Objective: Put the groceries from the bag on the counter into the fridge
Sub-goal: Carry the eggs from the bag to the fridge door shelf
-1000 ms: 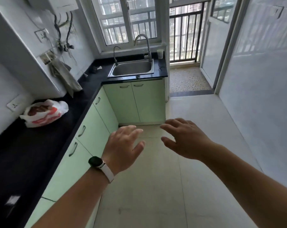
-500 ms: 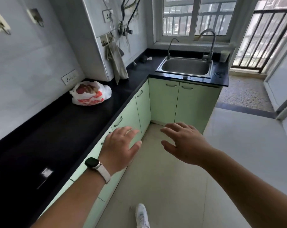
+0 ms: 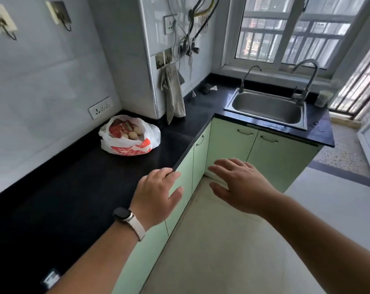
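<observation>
- Black counter (image 3: 74,198) runs along the tiled left wall and turns under the window, above pale green cabinets (image 3: 281,151).
- White plastic bag (image 3: 124,147) with red print sits on the counter near the wall corner, just below a wall socket (image 3: 100,108); the print is too blurred to read.
- Its mouth gapes upward: inside lie a red packet (image 3: 118,129), its writing too small to read, and a few pale round items (image 3: 133,135).
- Steel sink (image 3: 266,107) is set into the counter under the window, and a pale cup (image 3: 324,98) stands at its right, beside the tall tap.
- Grey cloth (image 3: 173,96) hangs from hooks on the wall column.
- Left hand (image 3: 156,194), with a dark watch (image 3: 122,215) on a white strap, hovers palm down over the counter's front edge, fingers loose, holding nothing.
- Right hand (image 3: 241,185) hovers over the floor before the cabinets, fingers straight and apart, holding nothing.
- Both hands are well apart from the bag.
</observation>
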